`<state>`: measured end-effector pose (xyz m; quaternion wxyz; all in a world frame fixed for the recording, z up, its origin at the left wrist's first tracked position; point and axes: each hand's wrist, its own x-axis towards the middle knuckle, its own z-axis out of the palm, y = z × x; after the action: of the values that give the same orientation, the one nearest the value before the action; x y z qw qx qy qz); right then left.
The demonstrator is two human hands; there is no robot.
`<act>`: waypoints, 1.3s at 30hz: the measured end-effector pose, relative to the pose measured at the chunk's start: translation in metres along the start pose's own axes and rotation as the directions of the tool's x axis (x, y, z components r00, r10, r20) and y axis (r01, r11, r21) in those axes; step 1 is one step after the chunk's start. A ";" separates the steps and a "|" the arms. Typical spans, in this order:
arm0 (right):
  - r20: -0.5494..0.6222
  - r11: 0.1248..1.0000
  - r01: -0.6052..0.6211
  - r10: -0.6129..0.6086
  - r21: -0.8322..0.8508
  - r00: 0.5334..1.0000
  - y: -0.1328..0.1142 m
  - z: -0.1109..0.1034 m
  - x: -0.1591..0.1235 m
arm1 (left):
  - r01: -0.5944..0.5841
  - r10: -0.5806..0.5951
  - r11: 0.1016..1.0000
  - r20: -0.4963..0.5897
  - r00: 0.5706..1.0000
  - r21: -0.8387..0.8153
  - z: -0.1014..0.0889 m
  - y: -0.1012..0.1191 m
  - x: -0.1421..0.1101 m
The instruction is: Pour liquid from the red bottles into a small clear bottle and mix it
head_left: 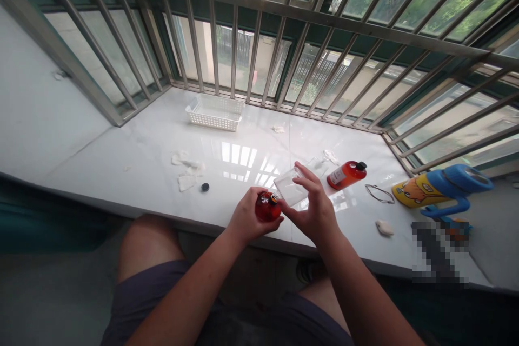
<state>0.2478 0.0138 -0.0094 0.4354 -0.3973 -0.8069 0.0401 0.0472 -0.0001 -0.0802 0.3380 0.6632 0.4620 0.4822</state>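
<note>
Head view: left fingers (276, 223) clamped around red bottle (264, 210), long axis roughly toward camera; bottle neck just left of right thumb (291, 212), right fingers (308, 174) spread apart. Clear container (284, 186) beside right fingers, contact hard to tell. Black cap (205, 187) on counter (146, 184), left of left fingers.

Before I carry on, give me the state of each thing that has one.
Rounded red translucent bottle: gripped by left hand; cap unclear.
Red bottle with white label: black cap on.
Small round black cap: lying loose.
White perforated plastic basket: upright.
Clear container: closure unclear.
Blue-and-yellow cylindrical tumbler: blue top on.
White tissue-like scraps: crumpled.
</note>
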 end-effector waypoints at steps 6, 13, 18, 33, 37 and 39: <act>-0.007 0.998 -0.044 0.044 0.040 0.999 -0.002 0.002 -0.001 | 0.002 -0.002 1.000 0.000 1.000 -0.005 -0.002 0.001 -0.001; -0.060 0.939 -0.249 0.270 0.238 0.961 0.000 0.018 -0.016 | -0.005 0.005 1.000 0.008 1.000 -0.009 -0.001 -0.001 -0.001; -0.060 0.740 -0.447 0.546 0.502 0.836 0.011 0.034 -0.037 | 0.044 -0.045 0.998 -0.016 0.999 -0.035 -0.004 -0.001 -0.002; -0.172 0.580 -0.803 0.812 0.140 0.557 0.074 0.004 -0.099 | 0.168 -0.169 0.986 -0.076 0.983 -0.025 -0.021 -0.020 0.024; -0.184 0.600 -0.798 0.790 0.045 0.584 0.083 0.003 -0.109 | 0.185 -0.185 0.983 -0.044 0.982 -0.002 -0.018 -0.028 0.050; -0.223 0.619 -0.783 0.773 0.064 0.594 0.085 0.003 -0.112 | 0.196 -0.195 0.979 -0.021 0.981 0.055 -0.018 -0.030 0.060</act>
<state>0.3311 -0.0029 -0.1213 0.4557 -0.7198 -0.4976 0.1632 0.0280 0.0667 -0.0818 0.3611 0.6204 0.5410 0.4382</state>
